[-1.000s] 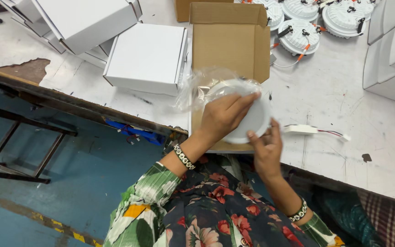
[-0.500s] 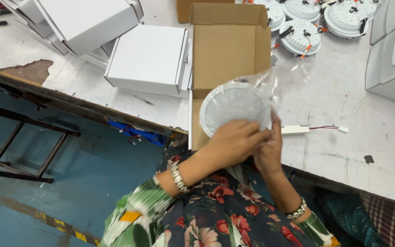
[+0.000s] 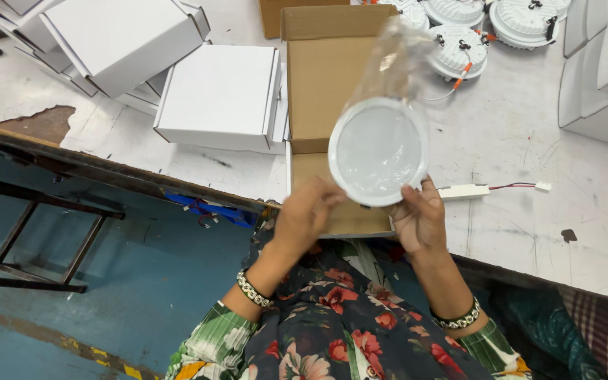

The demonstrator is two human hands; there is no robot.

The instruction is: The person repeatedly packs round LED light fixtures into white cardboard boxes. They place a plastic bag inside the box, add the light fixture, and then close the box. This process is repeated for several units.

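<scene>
Closest to the camera is the flowery sleeved top, with a beaded bracelet on each wrist. Both hands are up over the table edge. The left hand (image 3: pixel 309 214) has its fingers curled loosely together at the lower left rim of the round white downlight (image 3: pixel 378 151); can't really tell if they actually pinch the rim or just sit against the clear plastic bag (image 3: pixel 395 53) that wraps it. The right hand (image 3: pixel 420 214) is clearer: its fingers are spread a bit and press on the lower right rim, thumb up on the edge, so that one holds the light.

The light itself is tilted face-up toward the camera, right above the fingertips, with the loose top of the bag sticking up past it.

Directly under and behind the fingers sits an open brown cardboard box (image 3: pixel 321 77), flap standing up, on the white table (image 3: pixel 515 134). Just right of the right hand's fingers lies a small white driver unit (image 3: pixel 463 191) with red and black wires trailing off to the right.

Left of the left fingers, a bit further out, is a closed white box (image 3: pixel 219 95), and more white boxes (image 3: pixel 117 39) pile up beyond it. Far past the fingertips, at the top, several more white downlights (image 3: pixel 459 51) lie on the table.
</scene>
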